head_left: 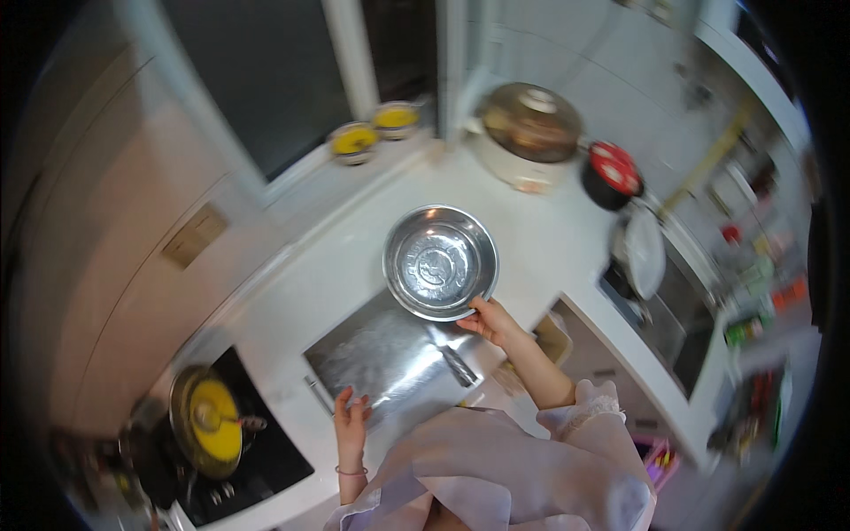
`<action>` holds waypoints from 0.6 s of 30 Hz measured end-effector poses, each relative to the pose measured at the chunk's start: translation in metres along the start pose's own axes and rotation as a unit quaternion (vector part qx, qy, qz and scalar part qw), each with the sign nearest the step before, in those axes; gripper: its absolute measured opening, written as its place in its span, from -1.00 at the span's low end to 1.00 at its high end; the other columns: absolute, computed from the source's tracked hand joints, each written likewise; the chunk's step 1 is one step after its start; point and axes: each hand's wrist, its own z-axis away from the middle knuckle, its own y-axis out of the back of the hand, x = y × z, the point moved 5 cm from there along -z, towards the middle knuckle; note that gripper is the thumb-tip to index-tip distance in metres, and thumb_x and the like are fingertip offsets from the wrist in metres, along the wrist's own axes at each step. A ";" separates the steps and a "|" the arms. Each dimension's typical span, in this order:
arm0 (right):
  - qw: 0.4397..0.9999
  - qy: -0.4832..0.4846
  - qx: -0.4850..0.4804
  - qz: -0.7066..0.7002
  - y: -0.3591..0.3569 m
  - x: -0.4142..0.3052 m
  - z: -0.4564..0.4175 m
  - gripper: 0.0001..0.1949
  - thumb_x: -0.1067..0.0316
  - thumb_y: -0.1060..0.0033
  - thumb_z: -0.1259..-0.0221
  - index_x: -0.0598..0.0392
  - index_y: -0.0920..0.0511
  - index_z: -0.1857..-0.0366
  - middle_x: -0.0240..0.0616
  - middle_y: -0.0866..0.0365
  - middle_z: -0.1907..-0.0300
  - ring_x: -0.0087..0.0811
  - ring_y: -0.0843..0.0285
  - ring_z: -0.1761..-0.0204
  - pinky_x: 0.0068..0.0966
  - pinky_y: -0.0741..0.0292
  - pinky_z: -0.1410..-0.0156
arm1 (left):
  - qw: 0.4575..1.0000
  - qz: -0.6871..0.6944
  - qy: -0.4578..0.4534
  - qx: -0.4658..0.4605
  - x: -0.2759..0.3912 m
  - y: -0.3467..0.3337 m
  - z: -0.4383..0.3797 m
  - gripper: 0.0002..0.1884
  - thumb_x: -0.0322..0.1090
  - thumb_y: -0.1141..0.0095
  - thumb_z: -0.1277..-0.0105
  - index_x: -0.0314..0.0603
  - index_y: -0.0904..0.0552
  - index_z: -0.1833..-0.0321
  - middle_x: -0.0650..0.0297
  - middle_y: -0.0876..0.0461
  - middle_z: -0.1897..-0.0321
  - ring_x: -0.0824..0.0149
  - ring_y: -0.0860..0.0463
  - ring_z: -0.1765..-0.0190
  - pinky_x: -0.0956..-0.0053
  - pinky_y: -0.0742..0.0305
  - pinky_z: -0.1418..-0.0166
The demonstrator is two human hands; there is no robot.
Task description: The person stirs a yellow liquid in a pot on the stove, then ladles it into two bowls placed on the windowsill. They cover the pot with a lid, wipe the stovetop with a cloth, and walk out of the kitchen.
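Note:
A shiny stainless steel bowl (435,265) is in the grip of my right hand (490,321), which pinches its near rim. The inside of the bowl holds no food that I can see. It is above the far right part of a metal cutting board (378,345). A knife with a dark patterned handle (457,365) lies on the board's right side, its blade partly lost in glare. My left hand (350,413) hovers at the board's near left edge, fingers apart and nothing in them.
On the left, a pan of yellow food (216,421) with a ladle (207,416) sits on a black cooktop (265,484). Two bowls of yellow food (354,141) stand on the windowsill. A lidded electric cooker (528,143), a red-topped pot (611,172) and a sink (671,325) are at right.

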 end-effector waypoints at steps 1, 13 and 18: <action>0.998 0.012 0.045 -0.041 0.032 0.008 0.019 -0.60 0.40 0.00 -0.24 0.27 -0.30 -0.15 -0.12 -0.55 0.05 -0.31 -0.65 0.14 -0.42 -0.71 0.06 | 0.999 -0.003 0.000 -0.034 0.002 -0.007 -0.004 -0.56 -0.23 0.03 -0.46 -0.29 -0.31 -0.29 0.16 -0.37 -0.19 0.26 -0.54 -0.14 0.46 -0.54 -0.05; 0.800 0.332 0.492 -0.094 0.371 0.018 0.339 -0.55 0.48 0.13 -0.23 0.16 -0.20 -0.24 -0.06 -0.48 0.01 -0.32 -0.62 0.19 -0.57 -0.68 0.32 | 0.941 -0.053 -0.035 -0.332 0.008 -0.203 0.014 -0.59 -0.32 0.04 -0.46 -0.26 -0.31 -0.31 0.12 -0.51 -0.07 0.32 -0.57 -0.10 0.51 -0.53 -0.06; 0.638 0.396 0.656 0.078 0.458 -0.034 0.399 -0.41 0.52 0.11 -0.23 0.14 -0.01 -0.36 0.02 -0.28 -0.21 -0.27 -0.55 0.05 -0.49 -0.65 0.23 | 0.935 -0.084 0.008 -0.343 -0.017 -0.285 0.067 -0.62 -0.34 0.03 -0.45 -0.25 -0.34 -0.29 0.14 -0.55 -0.02 0.38 -0.58 -0.07 0.51 -0.54 -0.02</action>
